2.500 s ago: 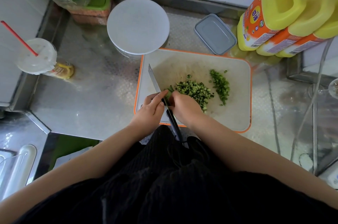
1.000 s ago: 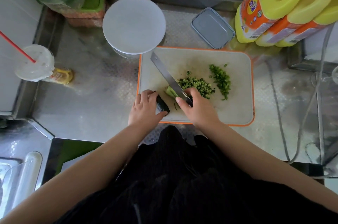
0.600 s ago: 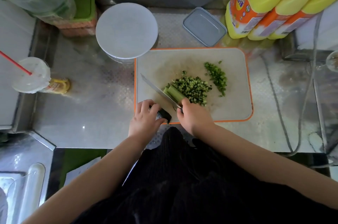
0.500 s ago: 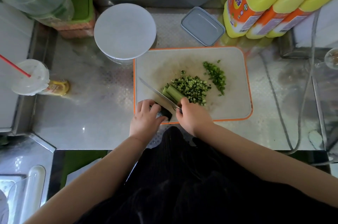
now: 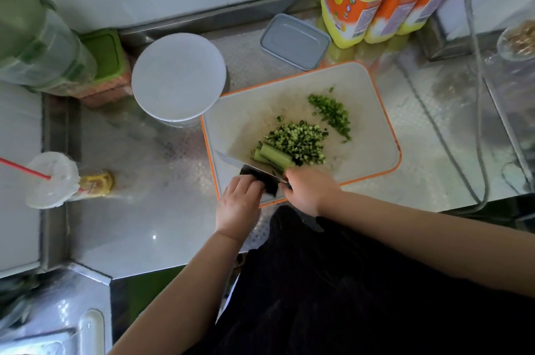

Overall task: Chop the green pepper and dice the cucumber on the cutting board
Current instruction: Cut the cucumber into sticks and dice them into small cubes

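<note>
Fingers of right hand (image 5: 311, 191) grip knife (image 5: 231, 158); left hand (image 5: 240, 198) seemingly holds dark cucumber piece (image 5: 267, 184).

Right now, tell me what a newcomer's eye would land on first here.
The three yellow-and-orange bottles at the back right stand out most. Next, the orange-rimmed cutting board with diced cucumber at its centre and chopped green pepper behind it. At its near edge, the left hand steadies cucumber strips while the right hand holds the knife.
</note>
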Action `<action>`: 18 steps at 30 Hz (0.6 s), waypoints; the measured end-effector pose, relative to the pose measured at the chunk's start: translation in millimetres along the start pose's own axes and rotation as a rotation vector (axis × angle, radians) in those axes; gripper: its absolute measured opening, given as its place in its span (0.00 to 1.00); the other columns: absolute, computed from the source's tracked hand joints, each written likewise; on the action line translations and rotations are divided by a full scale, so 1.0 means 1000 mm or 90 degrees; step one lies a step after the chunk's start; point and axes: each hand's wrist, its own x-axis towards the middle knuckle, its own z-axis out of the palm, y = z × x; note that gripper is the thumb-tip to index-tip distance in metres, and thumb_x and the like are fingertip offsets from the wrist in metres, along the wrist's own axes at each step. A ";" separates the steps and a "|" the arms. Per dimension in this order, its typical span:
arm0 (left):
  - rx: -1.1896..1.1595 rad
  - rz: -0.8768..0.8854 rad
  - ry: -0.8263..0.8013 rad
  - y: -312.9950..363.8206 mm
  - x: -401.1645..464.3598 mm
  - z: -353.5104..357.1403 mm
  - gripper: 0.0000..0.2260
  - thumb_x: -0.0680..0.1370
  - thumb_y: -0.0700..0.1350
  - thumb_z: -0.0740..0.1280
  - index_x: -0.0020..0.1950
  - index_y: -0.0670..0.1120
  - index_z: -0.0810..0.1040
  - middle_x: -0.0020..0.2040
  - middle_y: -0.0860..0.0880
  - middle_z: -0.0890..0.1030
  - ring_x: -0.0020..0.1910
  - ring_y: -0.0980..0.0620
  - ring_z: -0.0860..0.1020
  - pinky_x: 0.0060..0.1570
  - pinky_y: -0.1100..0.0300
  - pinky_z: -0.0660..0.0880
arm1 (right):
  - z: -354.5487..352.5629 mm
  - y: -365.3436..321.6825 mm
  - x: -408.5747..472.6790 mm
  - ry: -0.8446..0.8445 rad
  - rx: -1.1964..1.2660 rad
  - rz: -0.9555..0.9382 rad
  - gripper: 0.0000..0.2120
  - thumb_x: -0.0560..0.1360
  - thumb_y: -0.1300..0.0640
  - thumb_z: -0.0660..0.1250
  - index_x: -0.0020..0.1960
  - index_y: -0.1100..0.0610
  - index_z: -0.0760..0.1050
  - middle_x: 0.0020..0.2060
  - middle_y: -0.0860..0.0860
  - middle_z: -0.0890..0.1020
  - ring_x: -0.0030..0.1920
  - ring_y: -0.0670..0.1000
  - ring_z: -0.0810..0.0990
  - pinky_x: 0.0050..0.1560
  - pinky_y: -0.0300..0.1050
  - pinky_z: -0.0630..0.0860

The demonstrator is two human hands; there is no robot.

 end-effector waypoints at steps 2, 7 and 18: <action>-0.002 0.009 -0.014 0.000 0.002 0.001 0.08 0.68 0.34 0.73 0.44 0.43 0.81 0.43 0.47 0.78 0.47 0.46 0.72 0.39 0.52 0.77 | -0.002 -0.002 0.000 -0.028 0.011 0.001 0.09 0.81 0.50 0.55 0.48 0.55 0.66 0.43 0.56 0.76 0.48 0.59 0.77 0.42 0.48 0.70; -0.004 0.038 0.003 -0.003 0.003 0.002 0.05 0.71 0.36 0.71 0.44 0.44 0.81 0.42 0.48 0.78 0.47 0.46 0.73 0.43 0.54 0.76 | -0.006 -0.009 -0.012 -0.061 -0.014 0.006 0.05 0.80 0.56 0.58 0.52 0.57 0.66 0.48 0.58 0.78 0.49 0.61 0.78 0.41 0.48 0.67; -0.051 -0.006 0.034 0.000 0.002 0.005 0.06 0.76 0.40 0.65 0.43 0.43 0.82 0.42 0.47 0.78 0.47 0.46 0.74 0.45 0.58 0.73 | -0.001 -0.021 -0.004 -0.124 -0.016 0.066 0.07 0.74 0.62 0.66 0.47 0.59 0.67 0.42 0.56 0.78 0.40 0.58 0.76 0.38 0.47 0.71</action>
